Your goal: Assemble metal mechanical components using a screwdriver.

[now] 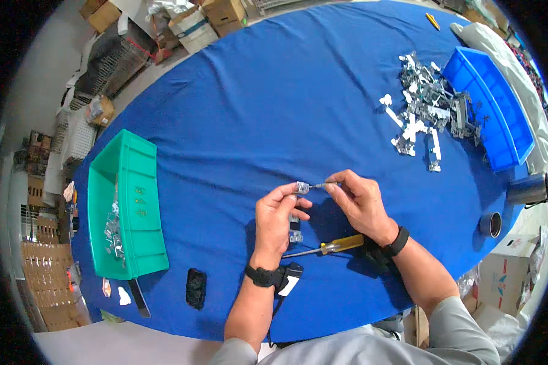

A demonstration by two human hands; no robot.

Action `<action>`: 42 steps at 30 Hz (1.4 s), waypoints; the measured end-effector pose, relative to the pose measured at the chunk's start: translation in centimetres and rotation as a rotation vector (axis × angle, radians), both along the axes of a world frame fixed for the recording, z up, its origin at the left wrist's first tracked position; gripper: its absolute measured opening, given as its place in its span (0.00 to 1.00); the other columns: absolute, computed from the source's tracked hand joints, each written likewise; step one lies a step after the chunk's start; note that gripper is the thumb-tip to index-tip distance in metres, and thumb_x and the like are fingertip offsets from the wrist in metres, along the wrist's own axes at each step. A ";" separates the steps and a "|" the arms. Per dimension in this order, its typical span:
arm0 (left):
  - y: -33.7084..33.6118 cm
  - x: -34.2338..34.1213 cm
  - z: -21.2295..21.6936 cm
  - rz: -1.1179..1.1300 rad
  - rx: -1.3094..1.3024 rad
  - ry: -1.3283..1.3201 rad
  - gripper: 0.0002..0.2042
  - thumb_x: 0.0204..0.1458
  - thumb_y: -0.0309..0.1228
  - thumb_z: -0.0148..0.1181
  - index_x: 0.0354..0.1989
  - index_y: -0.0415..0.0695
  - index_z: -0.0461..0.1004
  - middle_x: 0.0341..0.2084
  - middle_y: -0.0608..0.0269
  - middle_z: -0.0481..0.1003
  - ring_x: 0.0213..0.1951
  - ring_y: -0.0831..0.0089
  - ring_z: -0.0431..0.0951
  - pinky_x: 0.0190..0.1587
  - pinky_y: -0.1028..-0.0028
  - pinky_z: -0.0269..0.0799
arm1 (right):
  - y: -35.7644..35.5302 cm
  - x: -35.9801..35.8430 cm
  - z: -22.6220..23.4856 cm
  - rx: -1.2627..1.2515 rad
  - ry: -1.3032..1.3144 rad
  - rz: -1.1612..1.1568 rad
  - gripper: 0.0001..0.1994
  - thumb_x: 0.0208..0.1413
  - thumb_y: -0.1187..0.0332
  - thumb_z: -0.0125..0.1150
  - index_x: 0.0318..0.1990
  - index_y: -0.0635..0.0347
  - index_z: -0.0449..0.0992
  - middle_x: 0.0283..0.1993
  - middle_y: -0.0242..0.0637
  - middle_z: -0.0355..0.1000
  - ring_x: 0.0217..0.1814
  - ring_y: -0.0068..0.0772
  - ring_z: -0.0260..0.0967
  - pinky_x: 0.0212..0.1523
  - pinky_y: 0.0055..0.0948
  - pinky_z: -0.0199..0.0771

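My left hand [270,220] pinches a small silvery metal fitting [302,188] between thumb and forefinger. More silvery metal [295,235] shows below its fingers; I cannot tell whether it belongs to the same piece. Across from it, my right hand [364,204] holds a thin metal rod [318,185] in its fingertips, with the rod's left end at the fitting. A screwdriver [342,244] with a yellow handle lies below the hands, its shaft pointing left toward my left wrist. Dark bands circle both wrists.
On the blue cloth [225,121], a green bin [146,207] with metal pieces stands left. A black pad [196,288] lies nearer. Far right are a heap of metal fittings [429,100], a blue bin [493,109], a metal cylinder [526,189], a dark roll [491,224] and a yellow cutter [433,22].
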State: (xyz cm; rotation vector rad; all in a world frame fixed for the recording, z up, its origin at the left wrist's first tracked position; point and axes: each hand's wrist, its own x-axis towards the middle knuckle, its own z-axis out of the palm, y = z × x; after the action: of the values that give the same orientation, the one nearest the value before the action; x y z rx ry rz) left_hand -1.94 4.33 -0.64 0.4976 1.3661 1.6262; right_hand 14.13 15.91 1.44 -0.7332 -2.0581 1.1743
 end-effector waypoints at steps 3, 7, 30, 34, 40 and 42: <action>0.1 0.0 0.1 -0.009 0.003 0.031 0.11 0.61 0.22 0.51 0.46 0.33 0.77 0.40 0.55 0.80 0.35 0.70 0.82 0.30 0.75 0.80 | 0.0 -0.1 0.3 0.013 0.020 0.017 0.06 0.59 0.70 0.63 0.40 0.62 0.78 0.17 0.38 0.64 0.16 0.26 0.60 0.19 0.30 0.58; 0.1 0.0 0.2 -0.020 0.026 0.012 0.11 0.61 0.22 0.52 0.48 0.33 0.77 0.40 0.55 0.80 0.36 0.69 0.82 0.30 0.76 0.80 | -0.1 0.0 0.4 0.004 0.003 0.015 0.06 0.59 0.71 0.63 0.40 0.62 0.78 0.19 0.39 0.67 0.18 0.29 0.64 0.21 0.31 0.61; 0.0 0.1 0.2 -0.029 -0.033 0.068 0.11 0.59 0.23 0.56 0.48 0.32 0.77 0.39 0.55 0.80 0.35 0.71 0.83 0.27 0.79 0.78 | 0.1 0.1 -0.2 0.043 -0.005 0.034 0.05 0.58 0.72 0.63 0.40 0.62 0.78 0.21 0.39 0.68 0.20 0.32 0.66 0.22 0.32 0.63; 0.1 -0.1 0.3 -0.031 -0.019 0.049 0.11 0.59 0.23 0.56 0.48 0.33 0.77 0.40 0.55 0.80 0.36 0.70 0.83 0.27 0.79 0.78 | 0.4 0.2 0.0 0.034 -0.016 0.043 0.06 0.57 0.73 0.63 0.40 0.62 0.78 0.23 0.40 0.68 0.20 0.33 0.66 0.22 0.33 0.63; -0.1 -0.2 0.4 -0.039 -0.031 0.037 0.11 0.60 0.23 0.56 0.48 0.33 0.77 0.40 0.54 0.80 0.36 0.71 0.83 0.27 0.80 0.78 | 0.2 0.1 0.1 0.095 0.032 0.072 0.06 0.57 0.73 0.63 0.41 0.63 0.78 0.23 0.41 0.69 0.22 0.36 0.67 0.24 0.34 0.65; -0.1 0.0 0.4 -0.039 -0.029 0.036 0.11 0.60 0.23 0.55 0.49 0.33 0.77 0.40 0.54 0.80 0.35 0.71 0.83 0.26 0.80 0.78 | 0.1 0.1 0.0 0.102 0.045 0.089 0.06 0.57 0.73 0.63 0.41 0.63 0.77 0.24 0.42 0.69 0.22 0.38 0.68 0.24 0.34 0.65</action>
State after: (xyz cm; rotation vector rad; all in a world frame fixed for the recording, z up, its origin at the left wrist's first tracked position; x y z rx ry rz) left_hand -1.98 4.18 -0.25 0.5353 1.3970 1.5704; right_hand 14.24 16.04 1.40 -0.5673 -2.1141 1.1145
